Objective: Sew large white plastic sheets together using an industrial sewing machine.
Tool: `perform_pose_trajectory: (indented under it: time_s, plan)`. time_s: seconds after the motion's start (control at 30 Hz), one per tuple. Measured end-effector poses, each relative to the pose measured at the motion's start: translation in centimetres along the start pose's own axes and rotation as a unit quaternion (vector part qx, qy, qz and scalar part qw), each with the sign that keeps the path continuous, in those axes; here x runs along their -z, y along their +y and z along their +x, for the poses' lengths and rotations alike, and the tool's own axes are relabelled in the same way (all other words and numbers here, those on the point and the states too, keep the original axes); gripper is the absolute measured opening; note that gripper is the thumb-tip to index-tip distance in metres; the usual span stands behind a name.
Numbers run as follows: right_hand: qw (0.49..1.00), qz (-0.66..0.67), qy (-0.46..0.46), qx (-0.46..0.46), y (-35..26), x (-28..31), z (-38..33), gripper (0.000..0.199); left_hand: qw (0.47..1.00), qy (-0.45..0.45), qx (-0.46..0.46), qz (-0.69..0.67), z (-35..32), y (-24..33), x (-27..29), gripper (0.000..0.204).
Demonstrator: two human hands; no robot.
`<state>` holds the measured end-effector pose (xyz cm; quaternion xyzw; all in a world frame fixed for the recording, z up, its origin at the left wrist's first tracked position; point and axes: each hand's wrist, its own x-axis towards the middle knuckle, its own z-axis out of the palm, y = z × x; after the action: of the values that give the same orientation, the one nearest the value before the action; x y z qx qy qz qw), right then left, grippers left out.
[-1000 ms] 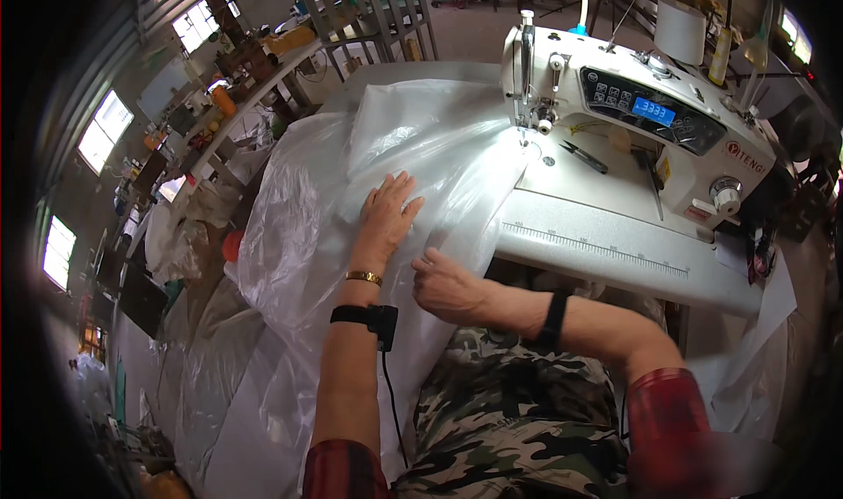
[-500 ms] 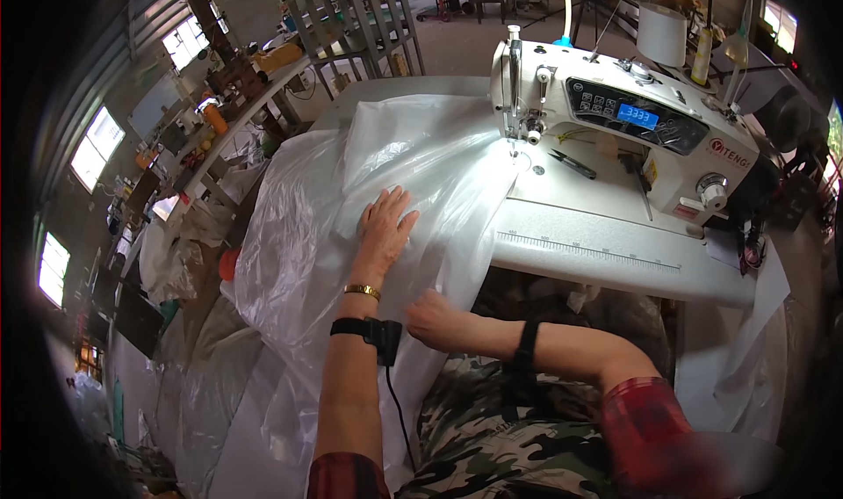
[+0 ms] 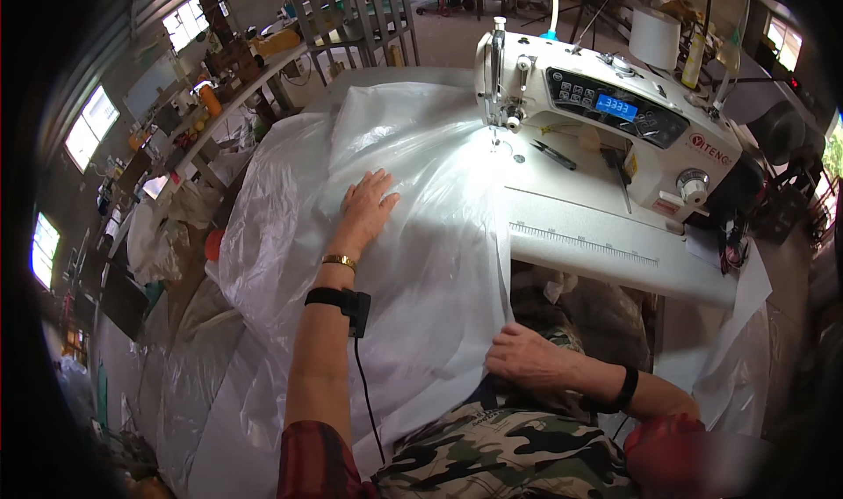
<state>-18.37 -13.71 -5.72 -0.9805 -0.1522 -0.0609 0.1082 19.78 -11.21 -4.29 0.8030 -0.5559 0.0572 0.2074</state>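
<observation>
A large translucent white plastic sheet (image 3: 430, 244) is spread over the table and hangs toward my lap, with one part under the needle area of a white sewing machine (image 3: 549, 117). My left hand (image 3: 367, 209) lies flat on the sheet, fingers stretched out, left of the needle. Down at the sheet's right edge, in front of the table, my right hand (image 3: 529, 358) is closed on that edge and pulls it fairly straight toward me. Black thread snips (image 3: 555, 155) lie on the machine bed, right of the needle, touched by neither hand.
A dark, thin tool (image 3: 618, 178) rests beside the machine's arm. A white thread cone (image 3: 654, 38) stands behind the machine. Grey chair-like slats (image 3: 356, 20) rise beyond the table. At left, a cluttered bench (image 3: 237, 104) and crumpled plastic (image 3: 167, 244) border the work area.
My right hand has moved right and outward from beside my left forearm to the sheet's right edge, which now runs straighter. The whole view has shifted slightly; my left hand stays on the sheet.
</observation>
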Motion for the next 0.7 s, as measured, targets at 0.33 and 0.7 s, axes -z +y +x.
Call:
perform_pose_trajectory:
  time_s: [0.33,0.7]
  plan:
    - [0.995,-0.042,0.090,-0.013,-1.2,-1.0,0.6,0.008,0.986,0.119,-0.108,-0.034,-13.5,15.4,-0.3,0.026]
    - [0.982,-0.069,0.164,-0.059,-4.1,1.6,1.2,0.007,0.973,0.071,-0.024,-0.219,-17.7,17.1,2.1,0.006]
